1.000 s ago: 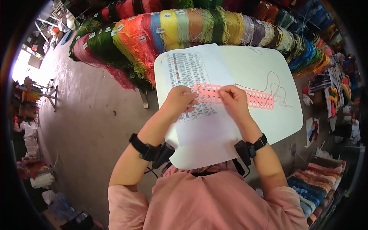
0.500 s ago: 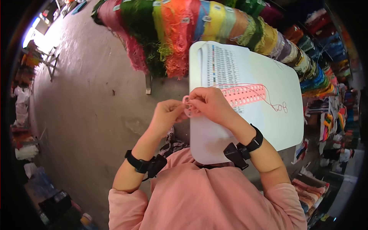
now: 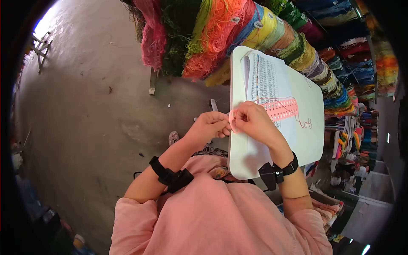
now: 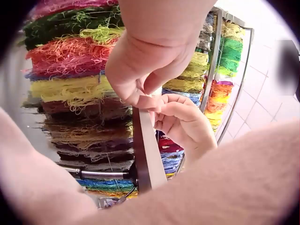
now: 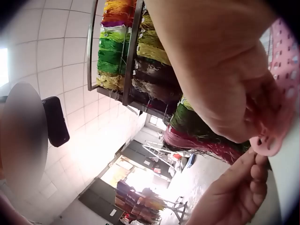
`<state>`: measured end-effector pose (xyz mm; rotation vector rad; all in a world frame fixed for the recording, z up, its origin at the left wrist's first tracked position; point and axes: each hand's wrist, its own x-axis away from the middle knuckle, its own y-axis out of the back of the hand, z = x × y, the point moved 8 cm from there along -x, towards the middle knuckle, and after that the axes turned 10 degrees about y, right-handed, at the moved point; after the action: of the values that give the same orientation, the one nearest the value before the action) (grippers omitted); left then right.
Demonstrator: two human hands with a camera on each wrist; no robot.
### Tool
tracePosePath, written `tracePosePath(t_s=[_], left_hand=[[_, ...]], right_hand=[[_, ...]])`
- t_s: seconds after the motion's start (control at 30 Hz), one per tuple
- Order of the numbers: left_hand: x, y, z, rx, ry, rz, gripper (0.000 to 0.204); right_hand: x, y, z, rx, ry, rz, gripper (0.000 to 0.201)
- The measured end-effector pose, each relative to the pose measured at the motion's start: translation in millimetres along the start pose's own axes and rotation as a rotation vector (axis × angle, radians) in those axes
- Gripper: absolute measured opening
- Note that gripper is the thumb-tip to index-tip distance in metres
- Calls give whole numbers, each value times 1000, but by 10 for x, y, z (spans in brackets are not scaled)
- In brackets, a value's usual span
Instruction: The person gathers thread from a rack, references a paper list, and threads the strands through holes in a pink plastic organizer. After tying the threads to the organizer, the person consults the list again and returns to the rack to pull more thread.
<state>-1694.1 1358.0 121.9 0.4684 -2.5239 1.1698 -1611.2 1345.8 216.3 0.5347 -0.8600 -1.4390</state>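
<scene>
A pink perforated plastic strip (image 3: 282, 109) lies over the table's left edge, its rounded end between the two hands. My left hand (image 3: 212, 126) pinches that end with thumb and fingers. Curled over the strip just to the right is my right hand (image 3: 255, 121), thumb and fingertips together at the holes near the end. A thin reddish thread (image 3: 298, 117) runs from the right fingers along the strip and trails in loops on the table. The right wrist view shows the strip's end (image 5: 268, 149) close above the left fingertips; the right fingers hide what they pinch.
The white table (image 3: 308, 142) bears printed sheets with a table of numbers (image 3: 264, 74) under the strip. Hanks of coloured yarn (image 3: 221, 34) hang on a rack along its far side. Bare floor (image 3: 85, 106) lies to the left, and more yarn racks (image 3: 361, 55) stand at right.
The view has swung left, so the table sits further right. The right hand has moved along the strip to its left end, beside the left hand, which still holds that end.
</scene>
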Motion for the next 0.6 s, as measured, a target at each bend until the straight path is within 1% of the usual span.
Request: tracePosePath(t_s=[0.03, 0.13, 0.23, 0.33, 0.47, 0.6], left_hand=[[-2, -13, 14, 27, 5, 22, 15], [-8, -13, 14, 66, 10, 78, 15], [2, 2, 14, 77, 16, 105, 14], [-1, 40, 61, 139, 38, 133, 14], [-33, 8, 124, 217, 70, 193, 13], [-91, 1, 191, 249, 57, 226, 13]], right_hand=[[-2, -10, 12, 10, -13, 7, 16], [-10, -7, 30, -48, -40, -44, 15], [-44, -72, -3, -85, -29, -65, 14], [-87, -87, 91, 33, -43, -25, 13], [-94, -111, 95, 66, -66, 16, 12], [-136, -120, 137, 94, -55, 35, 13]])
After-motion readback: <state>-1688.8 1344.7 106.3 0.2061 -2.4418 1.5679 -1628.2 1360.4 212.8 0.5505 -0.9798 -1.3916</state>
